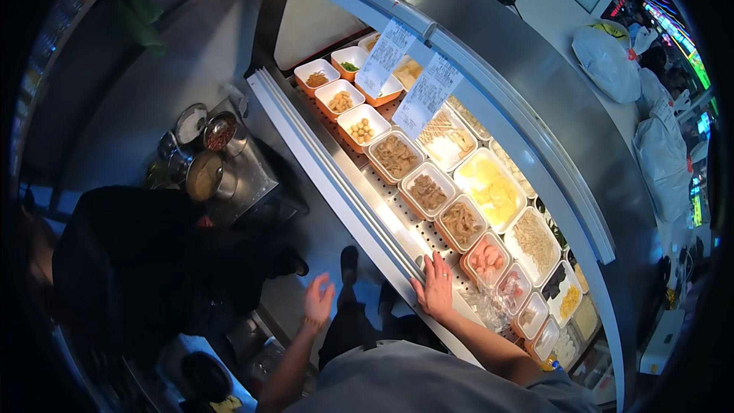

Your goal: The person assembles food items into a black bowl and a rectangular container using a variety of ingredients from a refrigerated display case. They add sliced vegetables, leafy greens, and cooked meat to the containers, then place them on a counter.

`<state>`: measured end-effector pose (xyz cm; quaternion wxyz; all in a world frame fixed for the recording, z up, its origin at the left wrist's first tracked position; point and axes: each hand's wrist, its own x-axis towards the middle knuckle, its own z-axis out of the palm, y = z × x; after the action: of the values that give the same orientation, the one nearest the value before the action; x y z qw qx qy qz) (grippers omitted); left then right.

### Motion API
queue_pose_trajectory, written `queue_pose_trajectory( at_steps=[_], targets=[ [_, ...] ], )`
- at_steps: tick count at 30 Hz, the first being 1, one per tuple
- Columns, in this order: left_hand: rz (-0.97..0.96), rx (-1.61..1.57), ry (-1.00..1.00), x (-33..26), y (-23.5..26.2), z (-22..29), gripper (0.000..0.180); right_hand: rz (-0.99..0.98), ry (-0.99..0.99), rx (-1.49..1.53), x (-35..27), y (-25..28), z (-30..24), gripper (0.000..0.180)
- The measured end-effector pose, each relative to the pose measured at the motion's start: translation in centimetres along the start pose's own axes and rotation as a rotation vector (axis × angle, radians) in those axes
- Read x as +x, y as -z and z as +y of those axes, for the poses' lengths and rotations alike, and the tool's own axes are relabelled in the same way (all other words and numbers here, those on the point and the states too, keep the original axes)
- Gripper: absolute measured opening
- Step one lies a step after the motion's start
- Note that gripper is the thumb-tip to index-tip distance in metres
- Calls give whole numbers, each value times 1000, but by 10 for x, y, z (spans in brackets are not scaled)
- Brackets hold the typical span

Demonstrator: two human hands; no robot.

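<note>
My left hand (319,302) hangs in the air over the floor, its fingers loosely apart with nothing in them. My right hand (436,288) rests on the front rail (329,164) of a lit food display case, fingers spread and holding nothing. Just beyond its fingertips stands a tub of pinkish food pieces (487,258). Beside that tub is one of brown cooked strips (462,223), and crumpled clear plastic (489,307) lies close to my right wrist. Farther along the row are a tub of brown meat pieces (427,190) and a tub of pale balls (362,131).
Two printed slips (430,92) hang from the case's upper edge. A large tray of yellow slices (490,190) sits behind the tubs. At left, a person in dark clothing (130,260) is near several pots (210,176). White plastic bags (608,61) are at far right.
</note>
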<state>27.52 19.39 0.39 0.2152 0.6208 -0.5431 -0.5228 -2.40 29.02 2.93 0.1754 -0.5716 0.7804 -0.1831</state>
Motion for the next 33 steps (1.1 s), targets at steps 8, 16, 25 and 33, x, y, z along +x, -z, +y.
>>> queue_pose_trajectory(
  at_steps=[8,16,25,33],
  targets=[
    [257,-451,901,-288,75,-257,30,22,92,26,-1,3,7,66],
    [210,-812,924,-346,49,-309,50,51,131,-40,-7,1,2,68],
    [430,-539,363,-258,79,-225,19,187,291,-116,-10,6,3,60],
    [413,-179,144,-323,188,-225,33,-394,779,387,-126,-78,-258,17]
  ],
)
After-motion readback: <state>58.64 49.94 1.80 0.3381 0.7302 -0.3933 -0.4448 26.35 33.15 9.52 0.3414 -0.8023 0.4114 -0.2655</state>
